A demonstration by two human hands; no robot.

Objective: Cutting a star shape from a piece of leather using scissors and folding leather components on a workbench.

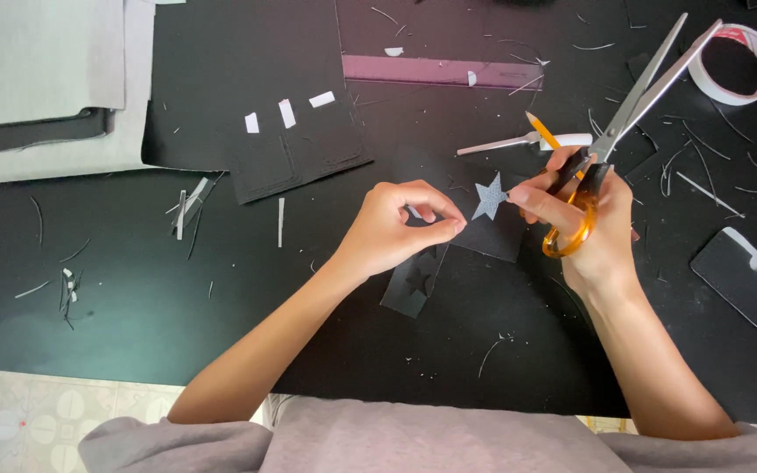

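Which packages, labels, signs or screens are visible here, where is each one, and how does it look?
Roll of tape: far right of the black table, round, white, with red and green print on its inner ring.
No packages, signs or screens show.

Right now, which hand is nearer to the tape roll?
The right hand, gripping the orange-handled scissors, sits below-left of the tape roll. The left hand is much farther left, pinching the black sheet.
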